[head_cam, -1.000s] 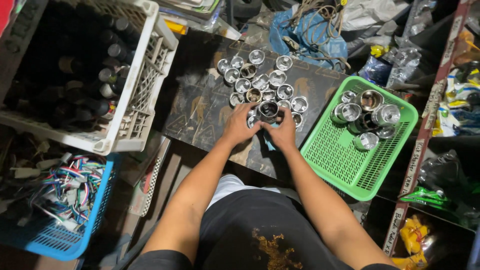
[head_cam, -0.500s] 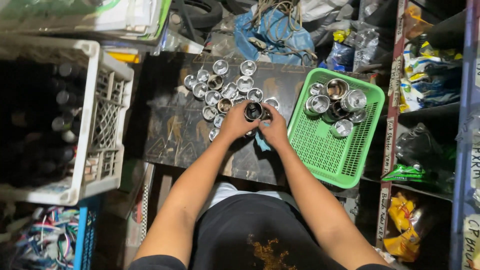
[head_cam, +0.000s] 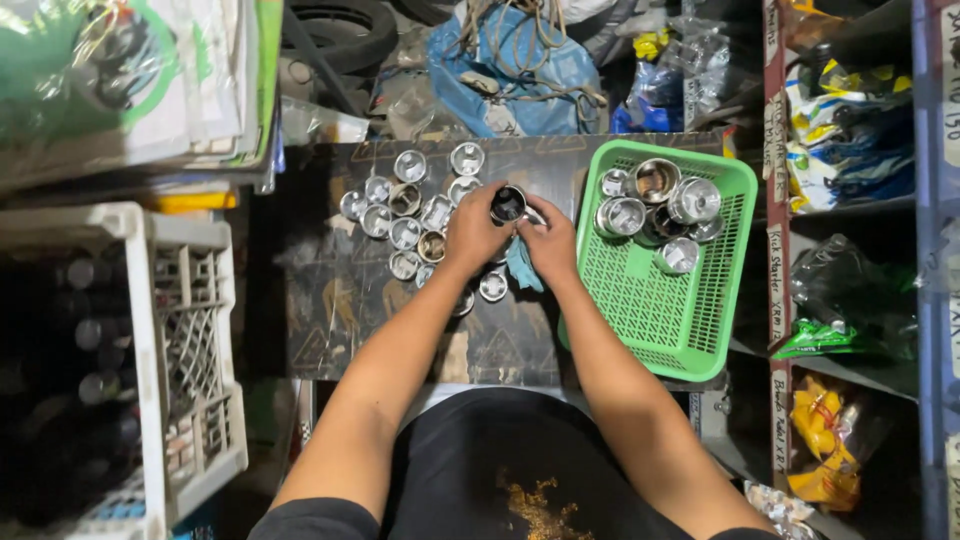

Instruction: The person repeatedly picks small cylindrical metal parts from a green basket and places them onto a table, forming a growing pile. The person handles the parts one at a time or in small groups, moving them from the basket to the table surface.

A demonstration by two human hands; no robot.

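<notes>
My left hand [head_cam: 474,232] grips a small shiny metal cup [head_cam: 508,204] above a dark worn tabletop [head_cam: 330,300]. My right hand [head_cam: 549,240] presses a light blue cloth [head_cam: 521,265] against the cup's side. Several more metal cups [head_cam: 405,205] stand in a cluster on the table to the left of my hands, and one cup [head_cam: 493,287] sits just below them. A green plastic basket [head_cam: 660,310] to the right holds several of the same cups [head_cam: 655,205] at its far end.
A white plastic crate [head_cam: 185,330] with dark bottles stands at the left. Shelves with bagged goods [head_cam: 850,300] line the right side. A blue bag with rope [head_cam: 515,70] and a tyre [head_cam: 340,35] lie beyond the table.
The view has shifted so the table and basket sit further left and lower. My hands stay together on the metal cup with the cloth, barely moved.
</notes>
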